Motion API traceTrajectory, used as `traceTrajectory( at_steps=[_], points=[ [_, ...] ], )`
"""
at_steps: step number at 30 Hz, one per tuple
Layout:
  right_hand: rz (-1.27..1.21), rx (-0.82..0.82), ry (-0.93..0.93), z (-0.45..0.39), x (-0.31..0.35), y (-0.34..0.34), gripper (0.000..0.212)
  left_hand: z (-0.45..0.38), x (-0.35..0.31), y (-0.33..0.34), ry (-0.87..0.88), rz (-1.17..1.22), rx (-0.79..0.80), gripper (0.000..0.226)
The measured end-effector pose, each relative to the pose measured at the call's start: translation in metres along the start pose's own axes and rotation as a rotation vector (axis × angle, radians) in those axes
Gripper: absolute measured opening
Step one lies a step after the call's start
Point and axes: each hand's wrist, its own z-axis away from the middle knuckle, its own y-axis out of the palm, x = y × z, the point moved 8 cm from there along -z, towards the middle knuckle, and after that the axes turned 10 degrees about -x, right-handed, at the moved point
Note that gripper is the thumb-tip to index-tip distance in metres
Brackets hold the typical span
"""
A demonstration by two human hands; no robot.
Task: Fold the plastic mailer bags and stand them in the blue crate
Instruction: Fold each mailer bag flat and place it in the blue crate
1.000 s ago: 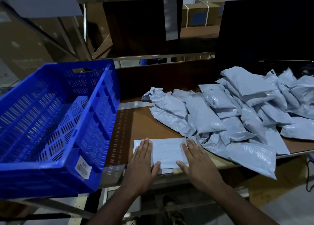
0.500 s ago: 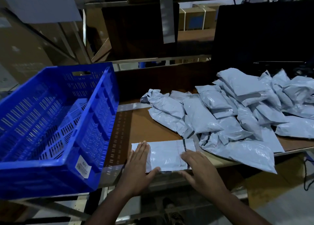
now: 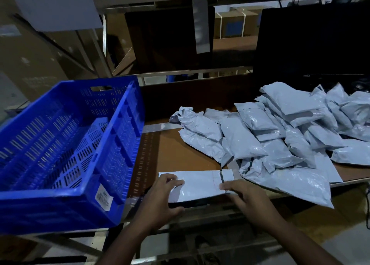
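A: Where was the mailer?

B: Flat grey mailer bag lay at the front edge of the brown table, right of the blue crate.

A: Hands?

B: Left hand had fingers curled over the bag's left end, thumb under the near edge, gripping it. Right hand pinched the bag's right end near its dark seal strip.

A: Crate contents?

B: No bags seen inside; it sat tilted, white label on the near wall.

A: Rest of the stock?

B: Pile of filled mailer bags on the table's right, just beside the flat one. Dark monitor behind the pile.
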Motion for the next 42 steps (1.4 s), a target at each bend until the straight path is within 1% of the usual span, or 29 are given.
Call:
traceTrajectory(
  at_steps=[2,3,6,7,9,11,13,14,17,19,21,22,23,24,26,28,29,31,32,34,36,38,42],
  points=[
    [-0.074,-0.067,0.133,-0.012,-0.001,-0.011,0.02,-0.006,-0.006,-0.014,0.013,0.044,-0.058,0.058],
    [-0.114,-0.126,0.168,-0.019,0.001,-0.017,0.017,-0.011,-0.006,-0.022,-0.011,0.08,-0.106,0.053],
    [-0.151,-0.314,0.198,-0.037,0.007,-0.034,0.008,-0.021,0.003,-0.043,-0.183,0.267,-0.259,0.057],
    [-0.128,-0.346,0.215,-0.04,0.007,-0.036,0.011,-0.023,0.005,-0.047,-0.229,0.309,-0.317,0.064],
    [-0.015,-0.358,0.227,-0.044,0.009,-0.032,0.027,-0.024,0.012,-0.047,-0.296,0.272,-0.407,0.082],
    [0.144,-0.354,0.144,-0.045,0.017,-0.022,0.043,-0.025,0.016,-0.039,-0.333,0.203,-0.428,0.089],
    [0.337,-0.329,0.014,-0.043,0.027,-0.009,0.051,-0.027,0.015,-0.028,-0.308,0.132,-0.398,0.087],
    [0.421,-0.31,-0.021,-0.042,0.029,-0.003,0.051,-0.027,0.015,-0.022,-0.294,0.093,-0.367,0.086],
    [0.536,-0.275,-0.059,-0.036,0.033,0.007,0.042,-0.028,0.019,-0.009,-0.253,-0.043,-0.275,0.075],
    [0.527,-0.248,-0.103,-0.032,0.04,0.018,0.038,-0.026,0.016,-0.007,-0.195,-0.122,-0.268,0.061],
    [0.452,-0.202,-0.123,-0.029,0.046,0.036,0.036,-0.024,0.005,-0.005,-0.124,-0.125,-0.282,0.052],
    [0.407,-0.178,-0.115,-0.027,0.046,0.046,0.035,-0.023,-0.002,-0.001,-0.079,-0.113,-0.261,0.048],
    [0.378,-0.157,-0.109,-0.024,0.044,0.057,0.035,-0.023,-0.009,0.008,-0.022,-0.111,-0.207,0.047],
    [0.386,-0.144,-0.123,-0.021,0.043,0.067,0.035,-0.023,-0.015,0.021,0.023,-0.137,-0.115,0.049],
    [0.442,-0.119,-0.178,-0.019,0.042,0.081,0.046,-0.019,-0.017,0.043,0.088,-0.232,0.042,0.059],
    [0.45,-0.105,-0.216,-0.023,0.045,0.088,0.05,-0.019,-0.012,0.051,0.123,-0.312,0.042,0.075],
    [0.442,-0.102,-0.226,-0.026,0.046,0.09,0.05,-0.02,-0.01,0.055,0.161,-0.367,0.019,0.074],
    [0.409,-0.091,-0.213,-0.027,0.049,0.096,0.059,-0.02,-0.007,0.056,0.152,-0.389,-0.006,0.064],
    [0.394,-0.091,-0.215,-0.024,0.051,0.097,0.066,-0.019,-0.006,0.057,0.143,-0.387,0.008,0.065],
    [0.364,-0.113,-0.226,-0.015,0.05,0.098,0.071,-0.015,-0.006,0.058,0.143,-0.397,0.062,0.065],
    [0.355,-0.086,-0.174,-0.014,0.046,0.097,0.067,-0.012,-0.005,0.059,0.152,-0.419,0.091,0.057],
    [0.384,-0.058,-0.158,-0.021,0.044,0.093,0.054,-0.016,-0.004,0.059,0.167,-0.44,0.097,0.054],
    [0.365,0.01,-0.109,-0.016,0.045,0.09,0.058,-0.011,-0.006,0.057,0.206,-0.447,0.088,0.053]
  ],
)
